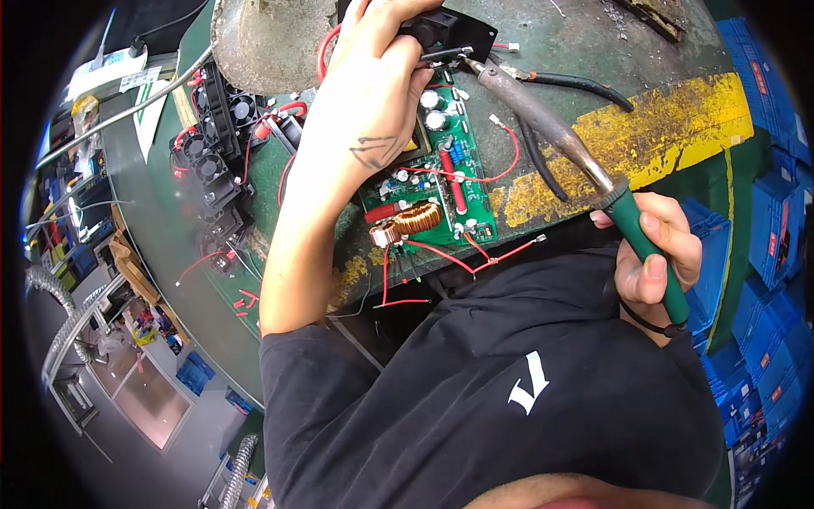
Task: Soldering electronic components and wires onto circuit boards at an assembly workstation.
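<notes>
My left hand (377, 76) is closed round a black panel (469, 32) at the top of the view, over the far end of a green circuit board (476, 191). A short black wire (443, 55) runs from under its fingers to the panel. My right hand (666, 246) grips the green handle of a soldering iron (551, 123). The iron's tip touches or nearly touches the end of that wire; I cannot tell which. Nearest me on the board sits a copper-wound coil (417, 220), with several red wires hanging off the bench edge.
Black-handled pliers (585, 82) lie right of the board, beside the yellow painted strip (678, 119). Several small black fans (208, 165) with red wires are heaped at left. A worn metal plate (263, 47) stands behind them. Blue bins (767, 212) are stacked at right.
</notes>
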### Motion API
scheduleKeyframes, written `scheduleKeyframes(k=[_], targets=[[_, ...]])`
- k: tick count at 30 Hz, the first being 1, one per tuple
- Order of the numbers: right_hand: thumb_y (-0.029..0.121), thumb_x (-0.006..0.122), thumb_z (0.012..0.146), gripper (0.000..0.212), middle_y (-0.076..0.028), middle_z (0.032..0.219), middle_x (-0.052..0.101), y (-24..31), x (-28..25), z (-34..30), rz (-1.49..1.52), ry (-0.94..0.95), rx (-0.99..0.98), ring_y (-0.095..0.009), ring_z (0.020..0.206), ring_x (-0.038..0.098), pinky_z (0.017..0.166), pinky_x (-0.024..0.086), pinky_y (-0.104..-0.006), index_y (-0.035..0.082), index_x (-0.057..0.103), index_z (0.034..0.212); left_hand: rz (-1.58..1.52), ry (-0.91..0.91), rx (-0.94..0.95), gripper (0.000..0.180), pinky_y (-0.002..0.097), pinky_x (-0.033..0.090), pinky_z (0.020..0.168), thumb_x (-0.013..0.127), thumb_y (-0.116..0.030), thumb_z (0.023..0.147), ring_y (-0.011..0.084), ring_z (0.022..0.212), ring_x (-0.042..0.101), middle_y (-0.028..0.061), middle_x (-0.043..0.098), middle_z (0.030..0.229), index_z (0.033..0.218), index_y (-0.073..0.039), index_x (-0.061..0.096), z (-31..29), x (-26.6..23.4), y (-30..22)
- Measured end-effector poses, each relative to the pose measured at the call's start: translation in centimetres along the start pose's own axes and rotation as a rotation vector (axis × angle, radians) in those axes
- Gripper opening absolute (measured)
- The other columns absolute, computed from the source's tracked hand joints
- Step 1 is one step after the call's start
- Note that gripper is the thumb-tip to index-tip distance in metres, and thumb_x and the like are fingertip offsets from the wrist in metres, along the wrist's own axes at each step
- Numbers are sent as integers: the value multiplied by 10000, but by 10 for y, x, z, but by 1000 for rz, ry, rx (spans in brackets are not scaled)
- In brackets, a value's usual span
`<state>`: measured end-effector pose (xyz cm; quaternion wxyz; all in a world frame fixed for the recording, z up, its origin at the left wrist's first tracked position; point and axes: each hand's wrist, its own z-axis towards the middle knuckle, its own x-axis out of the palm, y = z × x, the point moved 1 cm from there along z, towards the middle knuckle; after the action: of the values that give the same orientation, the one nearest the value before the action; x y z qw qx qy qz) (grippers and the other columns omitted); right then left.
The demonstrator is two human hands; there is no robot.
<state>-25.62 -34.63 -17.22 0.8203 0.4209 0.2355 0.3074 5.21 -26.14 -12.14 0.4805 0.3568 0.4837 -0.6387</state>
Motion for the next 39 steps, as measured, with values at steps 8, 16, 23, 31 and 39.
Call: scheduleKeyframes(k=[8,16,23,31,39], targets=[[107,432,998,292,-284,1057,629,5,-6,-3,50,4,21,-281,792,696,716,607,-385,-43,497,1240,1,18,-20,185,614,293,1191,680,46,776,481,1423,417,233,560,1400,826,10,505,4,-2,-3],[109,433,995,291,-266,1033,626,5,-5,-3,138,-27,110,-282,816,687,737,608,-392,-32,503,1240,0,2,-27,190,639,266,1199,684,52,770,490,1416,426,243,569,1374,820,11,505,4,1,-3],[134,460,1015,271,-263,1040,639,-10,4,1,148,-41,141,-264,822,690,764,601,-374,-42,511,1214,-7,19,-23,194,640,263,1201,691,63,758,493,1422,421,244,570,1369,825,10,517,1,3,4],[125,452,1008,272,-254,1032,638,-14,5,2,151,-52,136,-262,818,694,765,603,-373,-46,513,1210,-6,11,-26,190,621,264,1208,694,70,756,491,1428,415,240,568,1375,821,14,524,3,2,1],[117,452,1001,272,-256,1036,639,-12,4,1,131,-41,140,-261,818,691,761,605,-373,-47,518,1207,-15,7,-22,186,615,260,1211,693,71,758,492,1432,410,243,565,1378,832,15,532,4,1,0]])
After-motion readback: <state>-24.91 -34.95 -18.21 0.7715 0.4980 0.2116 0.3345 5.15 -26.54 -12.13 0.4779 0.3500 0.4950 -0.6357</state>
